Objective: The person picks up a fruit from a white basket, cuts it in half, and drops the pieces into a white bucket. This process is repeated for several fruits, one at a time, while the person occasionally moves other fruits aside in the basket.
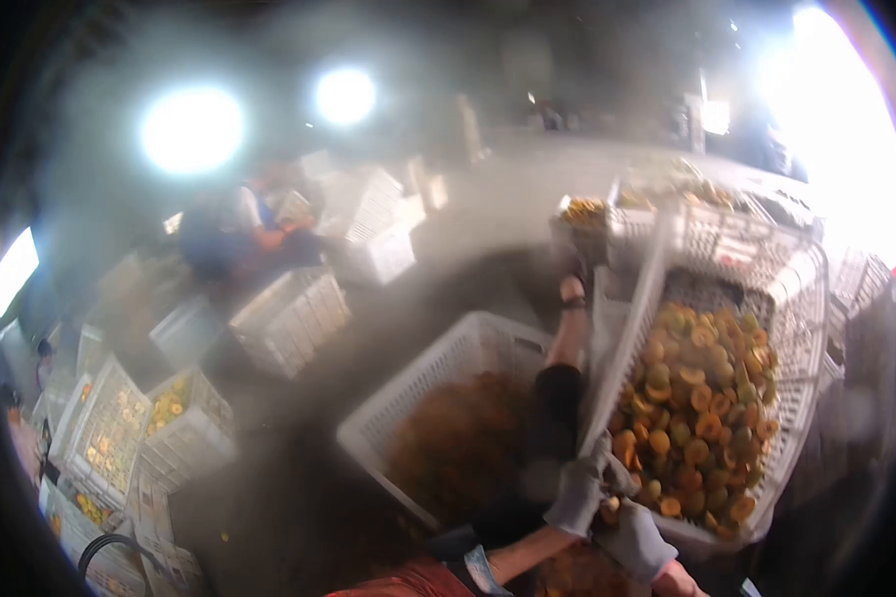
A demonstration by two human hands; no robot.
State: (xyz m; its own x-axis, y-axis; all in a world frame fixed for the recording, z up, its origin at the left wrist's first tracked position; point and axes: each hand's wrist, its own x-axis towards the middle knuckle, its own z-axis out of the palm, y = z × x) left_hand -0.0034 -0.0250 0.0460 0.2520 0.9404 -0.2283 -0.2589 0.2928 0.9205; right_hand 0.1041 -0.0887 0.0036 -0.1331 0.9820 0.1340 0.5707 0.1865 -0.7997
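Note:
My left hand [575,497], in a pale grey work glove, is closed, its fingertips meeting the other hand's. What lies inside its grip is too blurred to name. My right hand [639,544], gloved the same way, is closed around a small orange-yellow fruit [609,511], mostly hidden by the fingers. Both hands are at the near corner of a tilted white plastic crate [794,418]. Inside it lies a heap of halved, orange-fleshed fruit [702,408]. Left of my hands stands another white crate [393,413] with a blurred brown-orange mass [458,443] in it.
My leg [558,398] stretches forward between the two crates. More crates with fruit [657,179] stand behind the tilted one. White crates [184,438], some holding yellow fruit, are stacked at the left. Another person [254,234] sits at the back left beside crates [373,224]. Haze blurs the view.

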